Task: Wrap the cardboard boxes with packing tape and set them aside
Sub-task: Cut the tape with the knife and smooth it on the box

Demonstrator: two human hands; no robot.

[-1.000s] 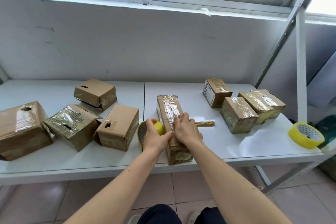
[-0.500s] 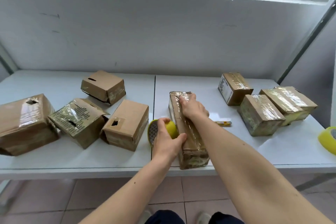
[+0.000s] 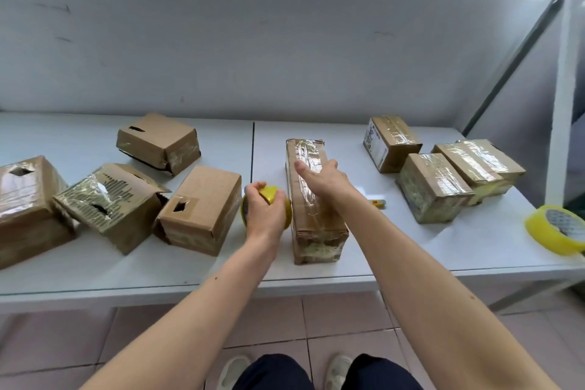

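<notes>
A long cardboard box (image 3: 311, 199), covered in clear tape, is laid lengthwise on the white table (image 3: 411, 250), its near end close to the front edge. The right hand (image 3: 321, 179) is laid flat on its top with straight fingers. A yellow tape roll (image 3: 270, 195) is gripped by the curled left hand (image 3: 264, 209) just beside the box's left side. Four untaped boxes (image 3: 202, 209) are seen left, three taped boxes (image 3: 433, 187) right, and a second tape roll (image 3: 557, 228) at the table's right edge

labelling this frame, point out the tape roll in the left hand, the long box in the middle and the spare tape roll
tape roll (image 3: 269, 194), head view, yellow rim above the fingers
long box (image 3: 318, 225), head view, taped top face
spare tape roll (image 3: 543, 231), head view, yellow outer band
</notes>
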